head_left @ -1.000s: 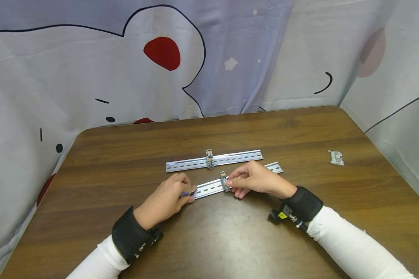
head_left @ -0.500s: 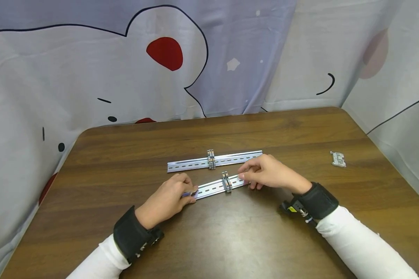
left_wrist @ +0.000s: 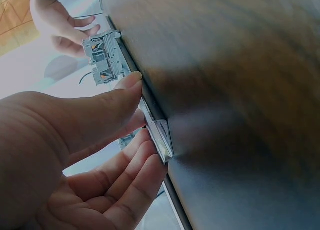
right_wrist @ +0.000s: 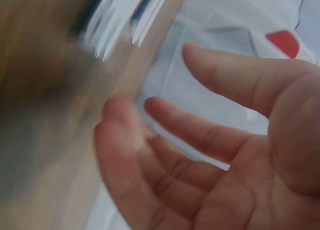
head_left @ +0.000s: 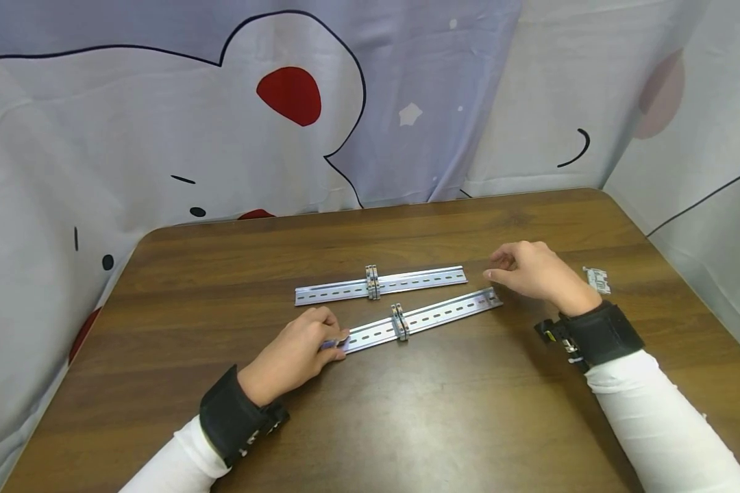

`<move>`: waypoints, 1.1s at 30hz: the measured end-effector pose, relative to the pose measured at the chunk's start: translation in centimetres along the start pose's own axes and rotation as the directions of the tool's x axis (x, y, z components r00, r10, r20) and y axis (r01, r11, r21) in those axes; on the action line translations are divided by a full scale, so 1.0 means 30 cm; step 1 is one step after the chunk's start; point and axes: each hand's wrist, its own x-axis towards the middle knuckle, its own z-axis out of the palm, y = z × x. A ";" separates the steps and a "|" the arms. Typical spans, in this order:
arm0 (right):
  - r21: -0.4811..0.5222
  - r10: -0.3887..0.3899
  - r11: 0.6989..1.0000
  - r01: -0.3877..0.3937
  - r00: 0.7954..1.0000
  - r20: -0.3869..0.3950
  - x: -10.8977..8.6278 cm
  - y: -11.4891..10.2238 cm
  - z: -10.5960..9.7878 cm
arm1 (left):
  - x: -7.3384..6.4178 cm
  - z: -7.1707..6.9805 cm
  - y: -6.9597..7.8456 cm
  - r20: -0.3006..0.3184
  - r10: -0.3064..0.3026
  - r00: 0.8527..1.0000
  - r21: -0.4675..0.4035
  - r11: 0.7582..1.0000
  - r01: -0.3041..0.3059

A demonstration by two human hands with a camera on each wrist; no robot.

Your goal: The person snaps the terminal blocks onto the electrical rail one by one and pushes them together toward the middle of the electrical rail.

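Note:
My left hand (head_left: 296, 356) grips the left end of the nearer slotted metal DIN rail (head_left: 450, 311), thumb and fingers at its edges. Two grey terminal blocks (head_left: 400, 322) stand side by side near the middle of that rail; the left wrist view shows their flat side (left_wrist: 103, 57). Past the rail's right end, my right hand (head_left: 533, 272) is in the air, its fingers loosely bent. The right wrist view shows nothing between thumb and fingers. To the right of this hand lies a loose pale terminal block (head_left: 597, 280) on the table.
Behind the nearer rail lies a second DIN rail (head_left: 329, 292), with grey terminal blocks (head_left: 373, 282) standing on it near its middle. The brown wooden table (head_left: 407, 424) ends at a printed cloth (head_left: 432, 123) at the back and sides.
My right hand has left the terminal blocks on the nearer rail and moved right, past the rail's end towards the loose block. The left hand keeps its grip on the rail.

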 end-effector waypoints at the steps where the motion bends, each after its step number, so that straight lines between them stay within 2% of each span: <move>1: -0.026 0.021 0.999 -0.021 1.000 -0.004 -0.001 0.013 -0.009 | 0.000 0.001 0.000 -0.003 0.002 1.000 0.001 1.000 -0.002; 5: -0.070 0.095 0.993 -0.093 0.995 0.021 0.001 0.067 -0.029 | 0.000 0.001 -0.001 -0.006 0.005 1.000 0.005 1.000 -0.005; 12: -0.078 0.153 0.986 -0.150 0.987 0.042 0.001 0.144 -0.061 | -0.001 0.003 -0.001 -0.002 0.006 1.000 0.001 1.000 -0.006; 21: -0.108 0.245 0.966 -0.235 0.965 0.092 -0.052 0.263 -0.150 | -0.001 0.000 0.001 -0.005 0.011 1.000 0.000 1.000 -0.011; 28: -0.139 0.259 0.960 -0.244 0.960 0.105 -0.088 0.354 -0.198 | 0.000 -0.002 0.001 0.008 0.007 1.000 -0.004 1.000 -0.007; 33: -0.141 0.297 0.949 -0.280 0.947 0.121 -0.106 0.393 -0.216 | 0.001 -0.005 0.002 0.014 -0.002 1.000 -0.006 1.000 0.002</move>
